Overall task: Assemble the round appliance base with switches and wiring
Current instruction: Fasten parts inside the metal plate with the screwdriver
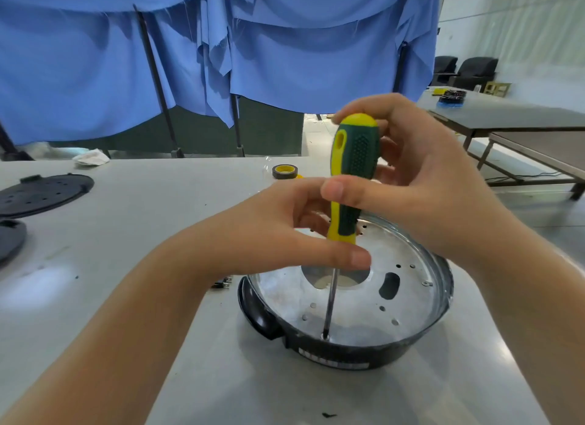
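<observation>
Both forearms reach in from the near edge over a pale grey table point(110, 234). Left hand point(285, 231) pinches the lower handle of a screwdriver point(351, 177), thumb in front and fingers curled behind; right hand point(411, 177) curls round the upper handle, thumb across its front and fingertips over the yellow cap. Below both hands sits the base point(348, 345), a round black shell holding a silver metal plate point(357, 301) with a large centre hole, an oval slot and small holes. The shaft slants down from the left hand and its tip rests on a screw point(324, 336) at the plate's near rim. A white label point(332, 359) on the base's front wall is too blurred to read. Left of the left hand lie two black perforated covers point(41, 193) at the table's left edge, with bare tabletop between; small screws point(221, 282) lie just under the left wrist. Beyond the hands a tape roll point(285, 171) sits near the far edge, a crumpled cloth point(90, 157) further left. Blue curtains point(190, 60) hang behind. Right of the right hand, across open floor, stand more tables point(522, 120) and dark chairs point(462, 70).
</observation>
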